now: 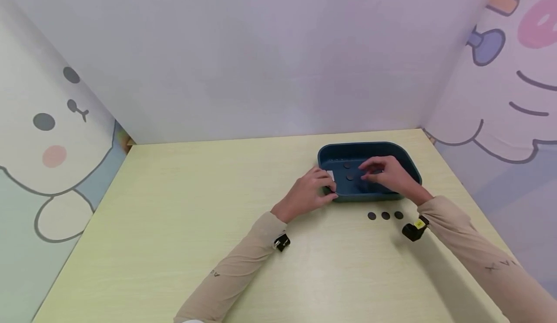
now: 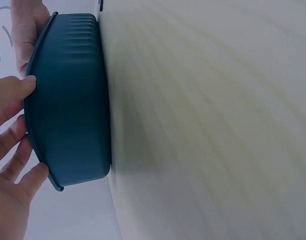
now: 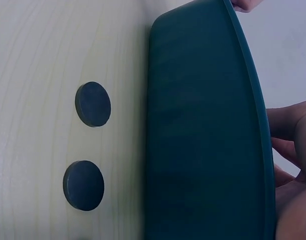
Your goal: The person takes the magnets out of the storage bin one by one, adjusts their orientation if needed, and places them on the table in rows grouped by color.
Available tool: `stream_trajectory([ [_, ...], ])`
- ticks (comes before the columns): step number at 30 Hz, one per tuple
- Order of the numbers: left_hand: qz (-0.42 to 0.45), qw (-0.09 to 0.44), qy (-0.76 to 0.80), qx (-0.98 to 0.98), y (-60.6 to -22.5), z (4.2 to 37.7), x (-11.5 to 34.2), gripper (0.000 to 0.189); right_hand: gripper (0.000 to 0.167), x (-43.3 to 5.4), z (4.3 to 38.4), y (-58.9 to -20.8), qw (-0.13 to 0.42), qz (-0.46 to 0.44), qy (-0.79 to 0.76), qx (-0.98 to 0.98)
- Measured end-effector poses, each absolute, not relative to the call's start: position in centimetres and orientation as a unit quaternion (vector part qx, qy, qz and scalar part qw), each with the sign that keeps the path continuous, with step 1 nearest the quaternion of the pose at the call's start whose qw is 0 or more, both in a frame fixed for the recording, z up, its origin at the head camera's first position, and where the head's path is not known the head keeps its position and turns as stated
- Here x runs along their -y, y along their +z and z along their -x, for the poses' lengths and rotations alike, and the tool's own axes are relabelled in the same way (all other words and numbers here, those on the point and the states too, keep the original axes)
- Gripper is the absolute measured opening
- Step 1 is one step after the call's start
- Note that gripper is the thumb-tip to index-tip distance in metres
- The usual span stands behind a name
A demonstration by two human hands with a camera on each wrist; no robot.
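Well, steadiness matters most here, I'd say: my left hand (image 1: pixel 308 192) should keep the tub (image 1: pixel 370 197) firm on the worktop (image 1: pixel 196 226), letting my right hand (image 1: pixel 388 174) work low and slowly. My left fingers grip the rim at the near left corner. My right fingers are bent above the tub's floor, thumb and forefinger nearly meeting; I can't tell whether they pinch anything. Two discs (image 1: pixel 350 178) show inside, and three others (image 1: pixel 385 215) lie before the tub.
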State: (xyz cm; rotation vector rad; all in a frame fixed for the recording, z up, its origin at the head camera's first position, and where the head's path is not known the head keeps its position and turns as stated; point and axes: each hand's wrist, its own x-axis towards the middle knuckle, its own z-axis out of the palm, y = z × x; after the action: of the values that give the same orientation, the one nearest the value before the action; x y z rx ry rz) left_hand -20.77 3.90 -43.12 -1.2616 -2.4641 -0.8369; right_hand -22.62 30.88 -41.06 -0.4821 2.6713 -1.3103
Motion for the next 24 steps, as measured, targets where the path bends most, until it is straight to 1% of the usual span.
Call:
stream_trajectory([
  [15, 0.435, 0.132, -0.297, 0.839, -43.2, 20.8, -3.9, 0.01, 0.022, -30.3, 24.6, -41.7, 0.081, 0.171, -0.399, -0.897],
  [24, 0.435, 0.131, -0.301, 0.839, -43.2, 20.9, -3.9, 0.011, 0.025, -29.8, 25.7, -42.2, 0.11, 0.18, -0.387, -0.898],
])
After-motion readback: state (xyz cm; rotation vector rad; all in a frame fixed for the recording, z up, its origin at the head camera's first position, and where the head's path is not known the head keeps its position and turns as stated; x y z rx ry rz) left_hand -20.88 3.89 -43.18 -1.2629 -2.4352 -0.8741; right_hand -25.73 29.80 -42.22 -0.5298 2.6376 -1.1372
